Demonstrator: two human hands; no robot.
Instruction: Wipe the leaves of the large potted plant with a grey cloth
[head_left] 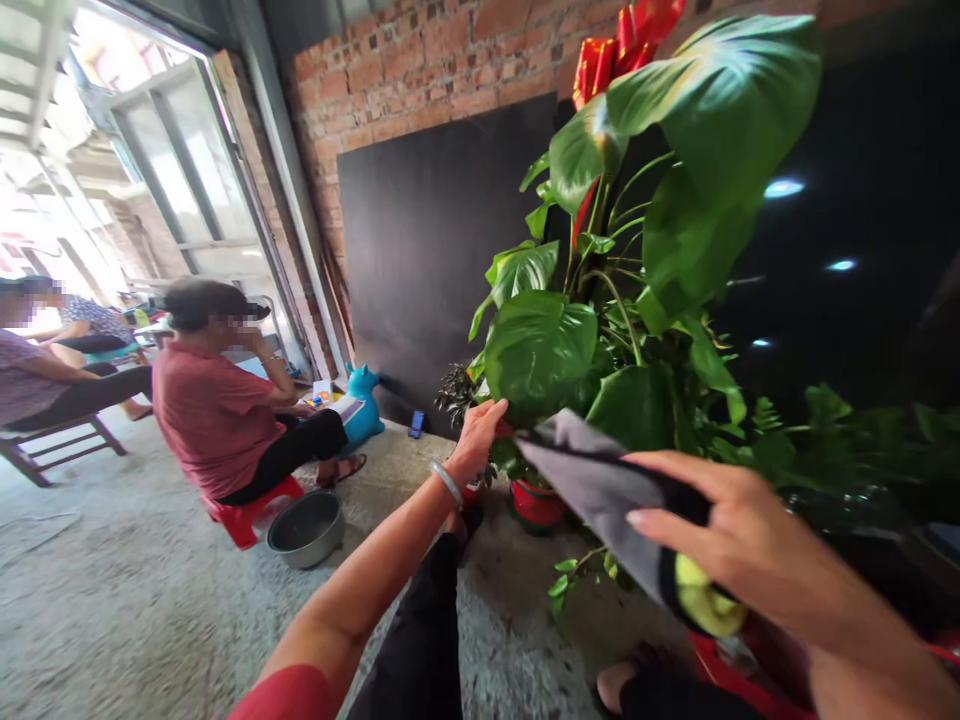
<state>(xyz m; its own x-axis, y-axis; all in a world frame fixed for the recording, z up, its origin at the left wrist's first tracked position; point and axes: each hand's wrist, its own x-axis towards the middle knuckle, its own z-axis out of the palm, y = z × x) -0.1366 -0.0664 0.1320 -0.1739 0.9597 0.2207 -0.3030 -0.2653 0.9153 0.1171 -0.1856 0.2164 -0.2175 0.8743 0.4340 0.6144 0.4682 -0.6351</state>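
Note:
A tall potted plant [541, 350] with broad glossy green leaves stands before me. My left hand [480, 438], with a bangle on the wrist, has its fingers closed at the lower edge of a large leaf; the fingertips are partly hidden. In my right hand [724, 520] is a grey cloth [600, 485] with black edging and a yellow part at its lower end, gripped between thumb and fingers. The cloth's tip is blurred and points toward the leaves near my left hand. Below the leaves shows a red pot [536, 505].
A person in a red shirt [217, 400] sits on a red stool [244, 512] at left, beside a grey basin [306, 528]. Nearby are a blue animal-shaped toy [364, 405] and a phone [416, 424]. Dark panels [442, 240] lean on the brick wall. More people sit far left.

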